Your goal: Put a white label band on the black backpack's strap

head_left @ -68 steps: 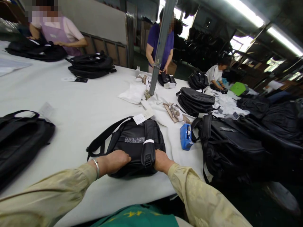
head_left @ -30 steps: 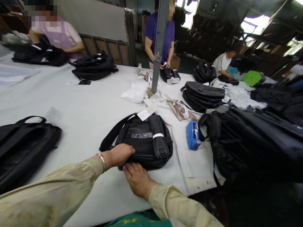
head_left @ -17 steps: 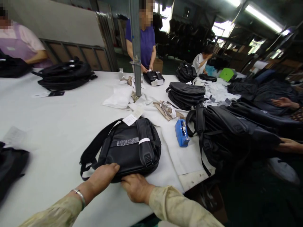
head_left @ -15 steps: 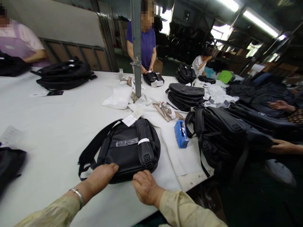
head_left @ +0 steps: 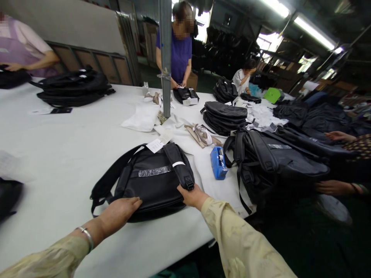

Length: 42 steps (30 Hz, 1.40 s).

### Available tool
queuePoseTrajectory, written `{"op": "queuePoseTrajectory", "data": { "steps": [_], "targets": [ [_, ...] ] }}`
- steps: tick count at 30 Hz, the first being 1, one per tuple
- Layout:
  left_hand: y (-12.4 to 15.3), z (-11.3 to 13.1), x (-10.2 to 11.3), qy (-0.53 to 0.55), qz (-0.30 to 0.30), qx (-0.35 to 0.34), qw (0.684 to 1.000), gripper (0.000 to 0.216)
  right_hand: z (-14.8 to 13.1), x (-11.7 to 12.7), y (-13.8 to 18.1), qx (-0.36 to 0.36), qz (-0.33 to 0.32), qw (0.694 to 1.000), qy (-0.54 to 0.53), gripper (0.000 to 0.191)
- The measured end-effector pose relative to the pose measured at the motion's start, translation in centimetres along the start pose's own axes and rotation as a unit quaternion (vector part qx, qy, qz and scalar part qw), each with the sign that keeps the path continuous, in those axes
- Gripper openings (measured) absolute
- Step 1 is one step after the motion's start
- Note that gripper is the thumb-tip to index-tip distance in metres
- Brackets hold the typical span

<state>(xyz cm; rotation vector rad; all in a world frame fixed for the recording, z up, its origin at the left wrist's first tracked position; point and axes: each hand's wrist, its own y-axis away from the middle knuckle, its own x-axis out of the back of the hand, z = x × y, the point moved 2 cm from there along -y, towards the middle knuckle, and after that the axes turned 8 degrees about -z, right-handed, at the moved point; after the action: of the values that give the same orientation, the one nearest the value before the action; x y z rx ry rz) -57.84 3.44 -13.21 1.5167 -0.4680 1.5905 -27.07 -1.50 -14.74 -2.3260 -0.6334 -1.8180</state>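
A black backpack (head_left: 153, 193) lies flat on the white table, its strap side up. A strip of clear film crosses its back panel, and a white paper tag (head_left: 155, 145) sits at its top. My left hand (head_left: 123, 210) holds the bag's near left edge, with some fingers hidden beneath. At the right side, my right hand (head_left: 193, 195) is closed on the lower end of the padded shoulder strap (head_left: 179, 166), by its buckle. A white band wraps this strap. The other strap (head_left: 108, 177) loops out loosely to the left.
A blue tape dispenser (head_left: 218, 163) stands right of the bag. Beyond lie brown and white strips (head_left: 201, 135), stacked black backpacks (head_left: 224, 116) and a metal post (head_left: 165, 77). At right, a co-worker's hand (head_left: 336, 188) is beside more backpacks (head_left: 278, 154). Other people work across the table.
My right hand has moved up and right from the bag's near edge onto the strap's lower end. That strap now slants further right. My left hand stays at the near left edge.
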Motion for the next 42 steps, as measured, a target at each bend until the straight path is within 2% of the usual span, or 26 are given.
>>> {"op": "queuePoseTrajectory", "data": {
  "steps": [3, 7, 9, 12, 16, 20, 25, 29, 32, 36, 39, 42],
  "targets": [
    [0.7, -0.7, -0.8, 0.006, 0.018, 0.011, 1.000, 0.053, -0.1, 0.5, -0.2, -0.011, -0.013, 1.000, -0.022, 0.041],
    [1.3, -1.1, -2.2, 0.008, 0.057, 0.098, 0.993, 0.058, -0.7, 0.9, -0.4, 0.028, 0.013, 0.999, -0.042, 0.040],
    [1.3, -0.9, -2.8, -0.002, 0.058, 0.122, 0.991, 0.060, -0.8, 0.9, -0.2, 0.041, 0.024, 0.998, -0.051, 0.038],
    [1.2, -0.7, -3.1, -0.017, 0.055, 0.102, 0.993, 0.062, -0.9, 1.0, 0.2, 0.069, 0.015, 0.997, -0.043, 0.041],
    [1.5, -0.9, -3.1, -0.036, 0.046, 0.051, 0.997, 0.063, -0.6, 0.9, 0.6, 0.129, -0.007, 0.991, 0.032, 0.050],
    [1.5, -0.5, -3.9, -0.057, 0.041, 0.032, 0.997, 0.058, 0.6, -1.5, 0.9, 0.177, 0.008, 0.983, 0.045, 0.050],
    [1.2, 1.0, -5.5, -0.074, 0.033, 0.065, 0.995, 0.064, 1.7, -6.4, 1.4, 0.117, 0.014, 0.992, 0.044, 0.059],
    [1.1, 2.5, -6.3, -0.091, 0.025, 0.124, 0.988, 0.062, 1.3, -8.0, 2.0, 0.084, 0.018, 0.995, 0.057, 0.065],
    [0.4, 3.9, -6.1, -0.107, 0.019, 0.136, 0.985, 0.072, 0.9, -8.0, 2.2, 0.076, 0.023, 0.992, 0.097, 0.069],
    [-1.7, 5.2, -6.3, -0.073, 0.014, 0.070, 0.995, 0.094, -0.5, -7.3, 2.2, 0.099, 0.026, 0.989, 0.106, 0.065],
    [-2.6, 4.9, -7.3, -0.042, 0.013, 0.066, 0.997, 0.088, -2.5, -5.8, 2.0, 0.136, 0.050, 0.987, 0.071, 0.059],
    [-2.8, 4.5, -8.4, -0.054, 0.056, 0.082, 0.994, 0.079, -4.0, -4.3, 1.7, 0.217, 0.047, 0.974, 0.041, 0.062]
  ]
}}
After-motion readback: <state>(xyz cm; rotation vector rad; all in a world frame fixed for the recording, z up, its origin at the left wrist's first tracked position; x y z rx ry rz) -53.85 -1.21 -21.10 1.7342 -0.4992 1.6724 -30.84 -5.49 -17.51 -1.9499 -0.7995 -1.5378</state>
